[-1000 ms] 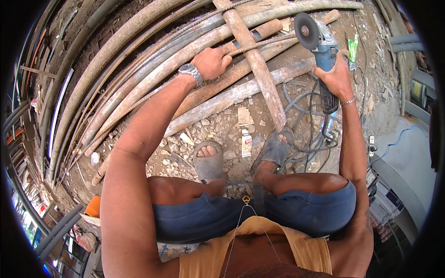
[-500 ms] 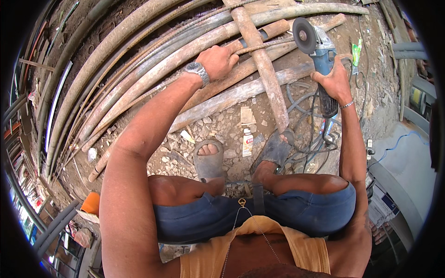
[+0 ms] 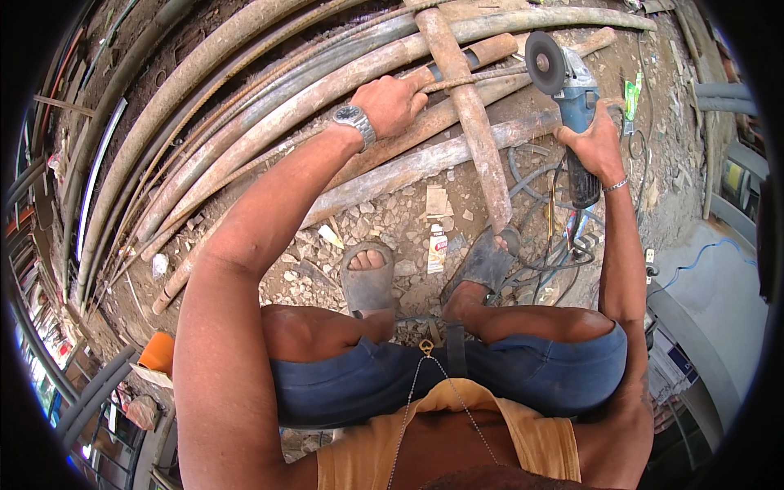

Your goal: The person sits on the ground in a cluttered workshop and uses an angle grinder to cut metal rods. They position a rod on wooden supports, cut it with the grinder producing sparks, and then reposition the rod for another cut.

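My left hand is closed round a ribbed steel rod, beside a rusty pipe with a dark band. The rod crosses over another rusty pipe, which lies slantwise across the pile. In my right hand is a blue and black angle grinder, held upright by its body. The grinder's dark cutting disc faces left, close to the rod's right end. Whether disc and rod touch, I cannot tell.
Long metal pipes lie piled across the ground on the left and ahead. Grey cables coil beneath the grinder. Between the pipes and my sandals are stones, cardboard scraps and a small white packet. An orange cup stands lower left.
The view has shifted a little, so pipes, hands and grinder appear slightly further right. Both hands keep their grips, and the disc remains by the rod's end.
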Demonstrator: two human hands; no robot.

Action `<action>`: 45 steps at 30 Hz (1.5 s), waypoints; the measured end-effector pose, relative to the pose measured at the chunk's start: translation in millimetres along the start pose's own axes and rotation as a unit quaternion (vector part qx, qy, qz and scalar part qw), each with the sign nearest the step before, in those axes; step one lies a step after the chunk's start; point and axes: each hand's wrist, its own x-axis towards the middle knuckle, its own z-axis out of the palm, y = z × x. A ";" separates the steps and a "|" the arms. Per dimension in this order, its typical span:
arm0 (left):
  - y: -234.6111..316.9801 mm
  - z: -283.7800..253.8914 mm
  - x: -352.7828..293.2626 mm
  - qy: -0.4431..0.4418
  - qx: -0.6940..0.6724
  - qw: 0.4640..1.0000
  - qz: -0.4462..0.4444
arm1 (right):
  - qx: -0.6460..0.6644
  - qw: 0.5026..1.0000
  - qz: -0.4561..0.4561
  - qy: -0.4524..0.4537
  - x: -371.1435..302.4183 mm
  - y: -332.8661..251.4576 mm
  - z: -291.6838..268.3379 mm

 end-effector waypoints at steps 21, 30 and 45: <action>-1.7 1.3 -1.7 0.016 0.006 1.000 0.017 | -0.018 1.000 0.009 -0.006 -3.7 -6.1 2.4; -2.8 2.8 -1.6 0.024 0.007 0.999 0.024 | -0.030 1.000 0.003 -0.004 -5.9 -9.1 1.7; -1.4 2.7 -2.9 0.015 0.014 1.000 0.012 | -0.018 0.999 0.023 -0.017 -6.3 -16.6 4.0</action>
